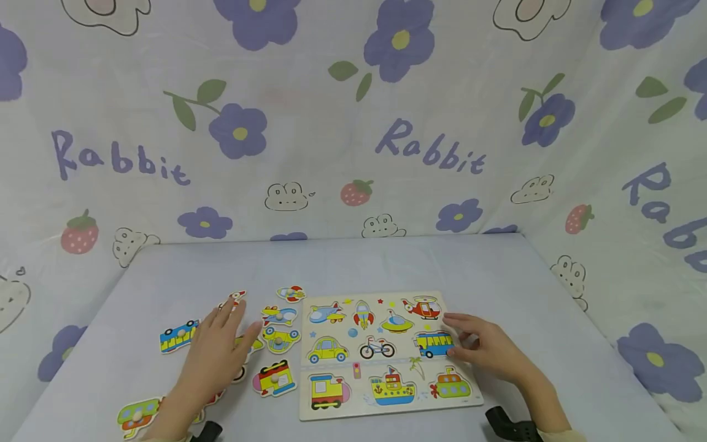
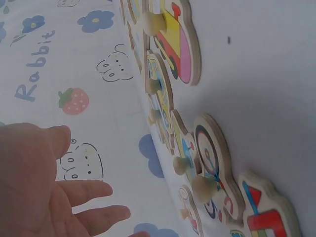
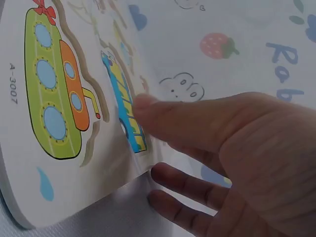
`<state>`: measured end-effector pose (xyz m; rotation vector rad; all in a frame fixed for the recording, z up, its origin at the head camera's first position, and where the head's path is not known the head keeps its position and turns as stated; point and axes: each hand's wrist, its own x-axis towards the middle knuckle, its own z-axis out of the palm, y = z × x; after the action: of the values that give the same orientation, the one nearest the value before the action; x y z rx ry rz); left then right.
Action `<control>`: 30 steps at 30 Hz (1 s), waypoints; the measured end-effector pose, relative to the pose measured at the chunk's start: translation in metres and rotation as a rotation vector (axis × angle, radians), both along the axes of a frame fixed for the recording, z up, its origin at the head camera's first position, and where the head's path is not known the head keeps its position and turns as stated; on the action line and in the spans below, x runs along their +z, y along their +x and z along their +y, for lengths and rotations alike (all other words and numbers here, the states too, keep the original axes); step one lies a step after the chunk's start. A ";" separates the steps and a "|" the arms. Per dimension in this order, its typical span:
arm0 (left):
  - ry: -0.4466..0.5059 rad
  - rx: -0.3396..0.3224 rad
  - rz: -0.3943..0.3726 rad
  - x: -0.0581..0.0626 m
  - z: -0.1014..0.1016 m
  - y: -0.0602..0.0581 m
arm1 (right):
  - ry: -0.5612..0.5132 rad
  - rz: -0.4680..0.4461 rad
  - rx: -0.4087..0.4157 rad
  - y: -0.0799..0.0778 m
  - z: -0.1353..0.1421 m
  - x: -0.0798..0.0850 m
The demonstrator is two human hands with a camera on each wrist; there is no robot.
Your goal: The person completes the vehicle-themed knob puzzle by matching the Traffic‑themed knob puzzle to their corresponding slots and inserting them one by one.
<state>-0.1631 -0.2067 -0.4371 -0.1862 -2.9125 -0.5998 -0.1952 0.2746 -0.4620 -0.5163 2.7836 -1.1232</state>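
A wooden puzzle board (image 1: 357, 347) with vehicle pictures lies on the table; a helicopter, a bus and a submarine are along its right side. My right hand (image 1: 486, 347) rests at the board's right edge, thumb by the bus picture (image 3: 124, 103) and fingers loosely extended along the rim. My left hand (image 1: 212, 350) hovers over loose knobbed pieces, its fingers spread and holding nothing. Around it lie a bus piece (image 1: 179, 336), a train piece (image 1: 274, 379) and a car piece (image 1: 281, 339). A bicycle piece (image 2: 215, 158) is mostly hidden beneath it in the head view.
Above the car piece lie an airplane piece (image 1: 278, 316) and a rocket piece (image 1: 291, 294). A submarine piece (image 1: 138, 416) sits near the left forearm. Behind the white table (image 1: 359, 264) hangs a printed cloth (image 1: 309, 141).
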 end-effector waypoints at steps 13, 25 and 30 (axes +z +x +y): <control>0.147 -0.098 -0.044 -0.005 -0.013 -0.015 | 0.031 -0.072 -0.089 0.002 0.003 -0.005; 0.206 -0.334 -0.058 -0.004 -0.012 -0.055 | 0.012 -0.123 -0.109 0.001 0.002 -0.002; 0.237 -0.324 -0.091 -0.007 -0.014 -0.068 | -0.020 -0.158 -0.122 -0.001 0.002 -0.003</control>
<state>-0.2312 -0.2205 -0.4441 -0.6212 -2.8839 -1.0199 -0.1958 0.2769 -0.4652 -0.2497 2.7003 -1.1617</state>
